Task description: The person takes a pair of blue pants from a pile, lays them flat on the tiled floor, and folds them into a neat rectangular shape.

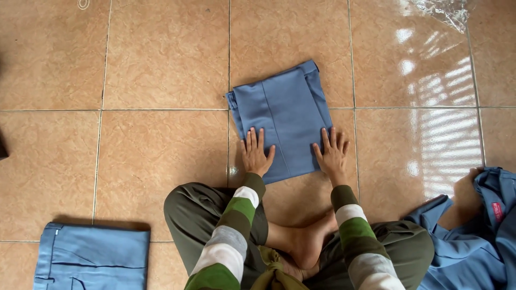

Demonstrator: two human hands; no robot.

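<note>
The person's crossed legs [301,236] in olive trousers and the striped green, grey and white sleeves [231,236] fill the near edge, placing the body squarely behind both hands so they can bear down evenly on the tiled floor [150,150]. Beyond the wrists lies the folded blue garment [287,115], a neat rectangle held flat at its near edge: the left hand [256,153] and the right hand [332,153] rest on it with fingers spread, palms pressing, gripping nothing. Off to the right hand's side sits a loose heap of blue clothes [478,236], and left of the left hand a second folded blue piece [91,258].
</note>
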